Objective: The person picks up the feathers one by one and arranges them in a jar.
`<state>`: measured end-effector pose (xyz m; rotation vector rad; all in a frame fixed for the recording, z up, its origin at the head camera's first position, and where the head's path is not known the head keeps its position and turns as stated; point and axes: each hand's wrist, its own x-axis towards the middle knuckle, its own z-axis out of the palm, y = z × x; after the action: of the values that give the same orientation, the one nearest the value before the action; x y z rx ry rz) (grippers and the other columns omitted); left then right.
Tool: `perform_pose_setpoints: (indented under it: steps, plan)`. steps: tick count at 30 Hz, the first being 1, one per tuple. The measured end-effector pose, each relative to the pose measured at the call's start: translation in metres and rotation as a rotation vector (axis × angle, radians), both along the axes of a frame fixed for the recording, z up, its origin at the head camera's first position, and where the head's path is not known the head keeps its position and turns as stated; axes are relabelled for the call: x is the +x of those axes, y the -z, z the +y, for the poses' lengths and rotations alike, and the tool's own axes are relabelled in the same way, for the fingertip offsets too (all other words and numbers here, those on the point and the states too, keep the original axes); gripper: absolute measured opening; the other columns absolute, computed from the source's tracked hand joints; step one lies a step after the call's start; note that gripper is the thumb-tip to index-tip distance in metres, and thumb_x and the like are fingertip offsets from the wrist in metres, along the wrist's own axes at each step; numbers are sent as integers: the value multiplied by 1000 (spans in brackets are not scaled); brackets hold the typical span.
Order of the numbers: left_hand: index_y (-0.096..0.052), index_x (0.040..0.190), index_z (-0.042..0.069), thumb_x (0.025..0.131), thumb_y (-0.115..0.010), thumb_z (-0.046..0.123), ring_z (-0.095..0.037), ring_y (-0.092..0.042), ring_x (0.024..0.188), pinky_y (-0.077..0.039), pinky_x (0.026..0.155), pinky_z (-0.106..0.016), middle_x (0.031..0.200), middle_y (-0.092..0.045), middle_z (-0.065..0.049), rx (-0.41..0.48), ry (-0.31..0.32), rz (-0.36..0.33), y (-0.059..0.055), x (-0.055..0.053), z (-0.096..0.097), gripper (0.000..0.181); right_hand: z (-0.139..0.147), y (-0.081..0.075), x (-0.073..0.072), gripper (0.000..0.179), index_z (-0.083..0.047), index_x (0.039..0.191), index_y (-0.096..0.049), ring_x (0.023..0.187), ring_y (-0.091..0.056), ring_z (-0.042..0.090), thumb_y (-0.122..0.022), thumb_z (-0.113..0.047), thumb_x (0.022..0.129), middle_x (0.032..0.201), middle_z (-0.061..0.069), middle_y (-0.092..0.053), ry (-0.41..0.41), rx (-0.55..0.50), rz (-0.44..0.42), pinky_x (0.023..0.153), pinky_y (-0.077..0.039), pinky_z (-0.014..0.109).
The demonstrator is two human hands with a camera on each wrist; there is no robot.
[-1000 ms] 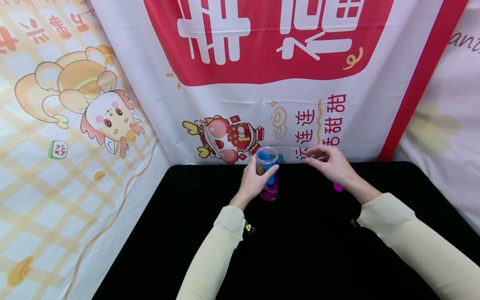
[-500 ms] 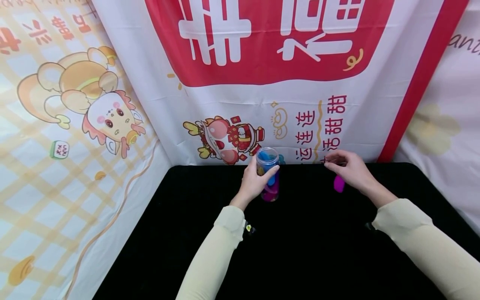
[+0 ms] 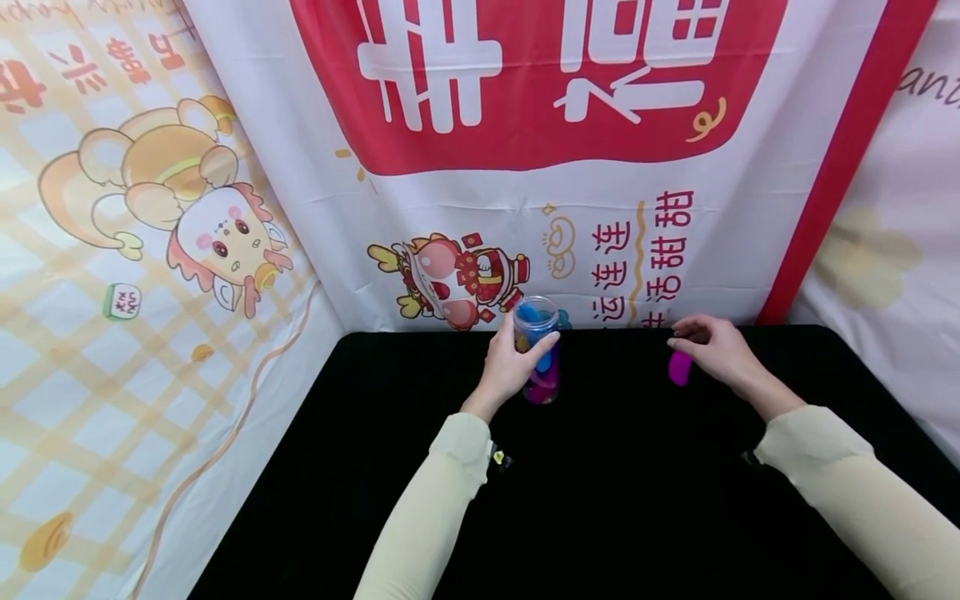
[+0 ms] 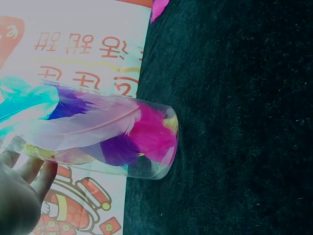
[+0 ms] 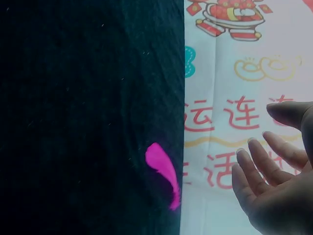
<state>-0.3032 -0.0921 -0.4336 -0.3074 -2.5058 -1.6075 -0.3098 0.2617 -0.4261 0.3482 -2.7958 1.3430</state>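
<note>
In the head view my left hand (image 3: 508,360) grips a clear, open-topped jar (image 3: 542,385) near the table's back edge, thumb across its front. Through the jar wall (image 4: 168,169) in the left wrist view show a pale lilac feather (image 4: 88,127), a bright pink feather (image 4: 154,134), a turquoise feather (image 4: 29,103) and bits of purple and yellow. On the black cloth to the right lies a single magenta feather (image 5: 164,164). My right hand (image 3: 718,350) hovers just above it, nothing between the loosely bent fingers, which show apart in the right wrist view.
The black cloth-covered table (image 3: 600,500) reaches back to a white and red printed hanging (image 3: 487,192). A patterned cloth (image 3: 150,375) hangs along the left side, and another pale cloth (image 3: 877,250) on the right. A small turquoise shape (image 3: 563,319) shows behind the jar.
My right hand has moved right and down, away from the jar side, to over the magenta feather. The left hand and the jar have stayed in place.
</note>
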Motion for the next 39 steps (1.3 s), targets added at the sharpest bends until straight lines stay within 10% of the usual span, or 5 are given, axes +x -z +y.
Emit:
perform_pose_setpoints:
  steps: [14, 34, 39]
  plan:
    - [-37, 153, 29, 88, -68, 67, -17, -56, 128, -44, 110, -48, 140, -59, 3, 10, 0, -1, -1, 2, 0, 81, 21, 26, -8, 46, 9, 130, -58, 114, -59, 40, -63, -27, 103, 126, 30, -62, 33, 27, -4, 76, -46, 18]
    - [-34, 155, 28, 90, -69, 64, -18, -57, 128, -46, 108, -47, 142, -58, 0, -4, -6, 9, -1, 2, 0, 83, 38, 53, -22, 52, 12, 133, -54, 115, -55, 45, -61, -30, 102, 128, 34, -57, 101, 69, -122, 93, -49, 56]
    - [-35, 155, 28, 89, -69, 65, -19, -56, 129, -45, 109, -48, 142, -58, 0, -4, -9, 5, -1, 3, 0, 83, 36, 61, -23, 50, 15, 127, -57, 104, -64, 40, -63, -27, 100, 116, 30, -67, 165, 63, -113, 83, -55, 46]
